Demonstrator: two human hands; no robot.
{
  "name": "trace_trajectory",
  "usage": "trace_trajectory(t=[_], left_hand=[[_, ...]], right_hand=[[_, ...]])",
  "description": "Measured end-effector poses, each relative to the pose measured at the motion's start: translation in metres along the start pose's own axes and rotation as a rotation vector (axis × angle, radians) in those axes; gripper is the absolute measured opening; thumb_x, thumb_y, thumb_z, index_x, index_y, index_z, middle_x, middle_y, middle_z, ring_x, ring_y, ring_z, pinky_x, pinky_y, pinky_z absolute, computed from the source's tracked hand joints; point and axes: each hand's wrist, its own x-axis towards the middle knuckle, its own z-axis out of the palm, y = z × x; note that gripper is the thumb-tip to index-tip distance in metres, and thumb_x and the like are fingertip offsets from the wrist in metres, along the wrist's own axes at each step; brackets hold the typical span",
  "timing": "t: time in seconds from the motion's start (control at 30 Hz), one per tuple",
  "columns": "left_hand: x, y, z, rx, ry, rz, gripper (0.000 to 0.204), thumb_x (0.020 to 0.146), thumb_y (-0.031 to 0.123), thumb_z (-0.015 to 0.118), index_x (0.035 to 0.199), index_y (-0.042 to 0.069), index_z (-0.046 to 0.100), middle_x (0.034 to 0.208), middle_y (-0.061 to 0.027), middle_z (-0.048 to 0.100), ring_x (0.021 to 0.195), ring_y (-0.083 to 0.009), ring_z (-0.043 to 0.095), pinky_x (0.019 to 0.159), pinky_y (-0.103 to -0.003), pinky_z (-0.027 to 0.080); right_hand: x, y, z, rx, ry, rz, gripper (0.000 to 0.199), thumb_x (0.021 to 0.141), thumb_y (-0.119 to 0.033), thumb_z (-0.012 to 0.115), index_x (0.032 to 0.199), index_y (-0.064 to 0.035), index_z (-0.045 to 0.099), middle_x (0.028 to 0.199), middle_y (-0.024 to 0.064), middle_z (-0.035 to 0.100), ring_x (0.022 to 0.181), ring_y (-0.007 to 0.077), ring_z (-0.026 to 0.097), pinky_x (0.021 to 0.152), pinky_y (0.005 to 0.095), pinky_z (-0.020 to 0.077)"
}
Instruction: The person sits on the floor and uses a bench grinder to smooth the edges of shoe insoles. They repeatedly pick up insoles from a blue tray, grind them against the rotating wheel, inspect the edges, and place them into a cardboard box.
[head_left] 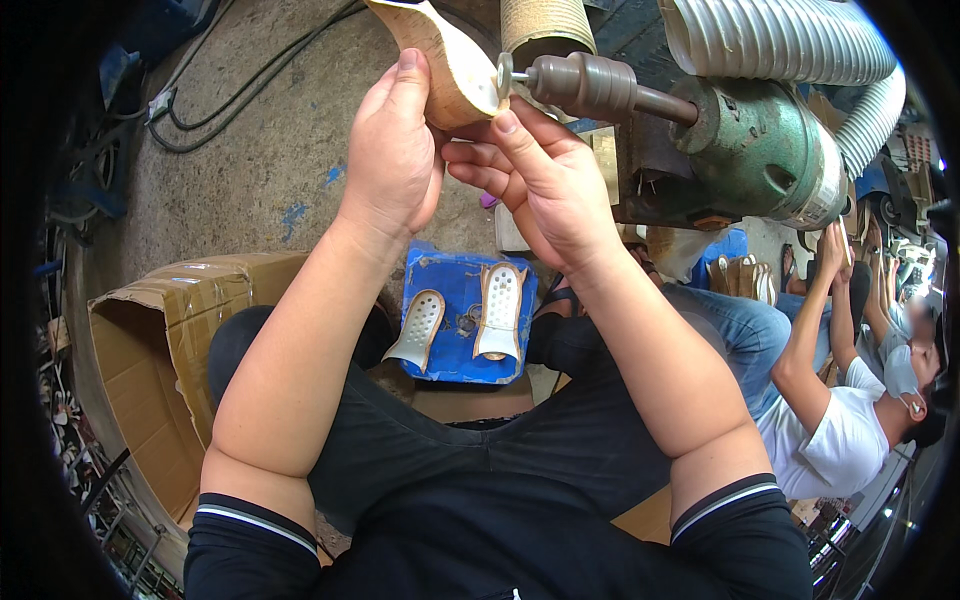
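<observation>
your forearms came up from the lower edge, bare below short dark sleeves, and met at the top of the view. your left hand (pixel 392 150) was raised with its back to the camera, thumb pointing up and fingers curled out of sight. your right hand (pixel 545 180) sat just beside it, fingers bent toward the left hand, index finger stretched upward.

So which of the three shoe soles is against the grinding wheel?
The tan sole held up in both hands, left hand and right hand; the two perforated ones lie on the blue board below.
</observation>
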Motion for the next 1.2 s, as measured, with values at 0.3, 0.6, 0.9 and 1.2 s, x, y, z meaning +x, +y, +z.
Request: trace_trajectory(t=[0.3,0.6,0.9,1.2], left_hand=[[0.002,0.001,0.001,0.045,-0.001,0.047,0.049,0.121,0.039,0.037,0.140,-0.002,0.056,0.130,-0.0158,0.070,0.119,-0.0236,0.071,0.108,-0.041,0.056],[0.000,-0.001,0.003,0.017,-0.002,0.065,0.043,0.120,0.037,0.042,0.133,-0.001,0.059,0.119,-0.0132,0.073,0.106,-0.0209,0.074,0.094,-0.036,0.062],[-0.006,-0.006,-0.005,-0.029,-0.015,-0.010,0.042,0.120,0.036,0.043,0.135,0.000,0.059,0.127,-0.0131,0.070,0.116,-0.0209,0.070,0.104,-0.039,0.056],[-0.015,0.009,-0.016,0.008,-0.149,-0.091,0.037,0.118,0.027,0.049,0.141,-0.001,0.056,0.135,-0.0136,0.068,0.128,-0.0224,0.065,0.115,-0.041,0.049]], right_hand=[[0.002,0.002,0.003,0.010,-0.011,-0.005,0.041,0.113,-0.023,0.063,0.146,0.0014,0.061,0.130,0.0177,0.072,0.111,0.0278,0.076,0.098,0.0404,0.0644],[0.004,0.003,0.003,0.016,0.004,0.000,0.041,0.113,-0.024,0.062,0.145,0.0015,0.061,0.126,0.0187,0.073,0.112,0.0288,0.076,0.100,0.0400,0.0638],[-0.002,0.006,-0.002,0.023,0.030,0.051,0.044,0.112,-0.025,0.065,0.146,0.0017,0.060,0.128,0.0196,0.073,0.113,0.0294,0.076,0.099,0.0382,0.0640],[-0.009,-0.007,-0.009,0.006,0.005,0.103,0.045,0.110,-0.025,0.067,0.148,0.0007,0.061,0.130,0.0182,0.072,0.113,0.0303,0.076,0.097,0.0389,0.0651]])
